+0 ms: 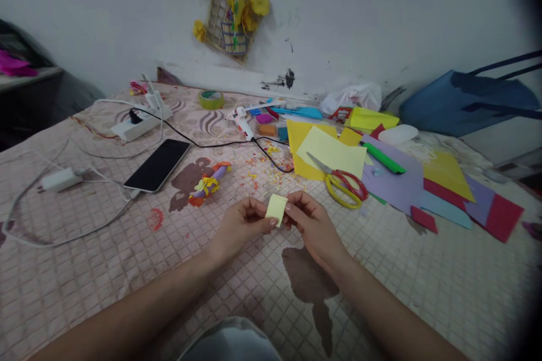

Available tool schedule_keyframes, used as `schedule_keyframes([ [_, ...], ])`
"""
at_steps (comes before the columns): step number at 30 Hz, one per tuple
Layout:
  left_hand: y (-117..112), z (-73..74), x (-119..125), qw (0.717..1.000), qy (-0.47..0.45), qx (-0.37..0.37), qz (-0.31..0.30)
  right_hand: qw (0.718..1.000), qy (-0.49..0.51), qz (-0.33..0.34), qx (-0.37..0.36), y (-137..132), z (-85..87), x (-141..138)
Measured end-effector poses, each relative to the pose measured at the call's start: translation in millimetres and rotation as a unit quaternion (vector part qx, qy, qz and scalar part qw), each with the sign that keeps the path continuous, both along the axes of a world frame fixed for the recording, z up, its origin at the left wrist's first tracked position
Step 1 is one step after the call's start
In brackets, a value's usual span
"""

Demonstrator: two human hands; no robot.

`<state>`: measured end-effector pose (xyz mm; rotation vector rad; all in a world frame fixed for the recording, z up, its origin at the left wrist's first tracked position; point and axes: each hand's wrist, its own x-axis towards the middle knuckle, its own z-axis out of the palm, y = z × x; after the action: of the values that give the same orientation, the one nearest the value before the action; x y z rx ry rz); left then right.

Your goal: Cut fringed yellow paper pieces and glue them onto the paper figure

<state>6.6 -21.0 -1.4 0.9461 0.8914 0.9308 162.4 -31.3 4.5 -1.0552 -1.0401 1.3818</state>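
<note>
Between my two hands is a small piece of pale yellow paper (276, 208), its top edge folded over. My left hand (244, 224) pinches it at the lower left, thumb in front. The fingers of my right hand (312, 221) close on its right edge. Just beyond my left hand lies a small craft piece of purple, orange and yellow paper (207, 185). Scissors (345, 183) with red and yellow handles rest to the right, partly on a pale yellow sheet (332, 151). Small paper scraps (275, 172) are scattered in front of my hands.
A white glue gun (243, 124) with a black cord lies at the back. On the left are a phone (158, 165), a power strip (141, 124), a charger (61, 179) and cables. Green tape (210, 99) sits behind. Coloured paper sheets (393, 180) spread over the right.
</note>
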Motion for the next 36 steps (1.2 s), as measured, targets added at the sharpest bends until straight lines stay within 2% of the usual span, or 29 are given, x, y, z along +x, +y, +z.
schedule_keyframes([
  [3, 0.7, 1.4, 0.4, 1.0, -0.003, -0.011, 0.007, 1.0, -0.019, 0.014, 0.01, -0.6, 1.3, -0.3],
  [12, -2.4, 2.9, -0.5, 0.998, 0.03, 0.044, -0.028, 0.996, -0.089, 0.017, 0.016, -2.0, 0.6, 0.6],
  [18, -3.9, 3.8, -0.1, 0.995, 0.075, 0.014, -0.06, 0.996, -0.086, 0.008, 0.013, -1.0, -1.3, 0.4],
  [26, -4.3, 1.6, 1.3, 0.993, 0.079, -0.001, -0.091, 0.997, -0.079, 0.012, 0.007, -0.5, -4.5, 0.2],
  [36, -4.5, 1.3, 0.8, 0.992, 0.089, 0.039, -0.075, 0.997, -0.079, 0.013, -0.001, -1.0, -2.3, -0.3],
])
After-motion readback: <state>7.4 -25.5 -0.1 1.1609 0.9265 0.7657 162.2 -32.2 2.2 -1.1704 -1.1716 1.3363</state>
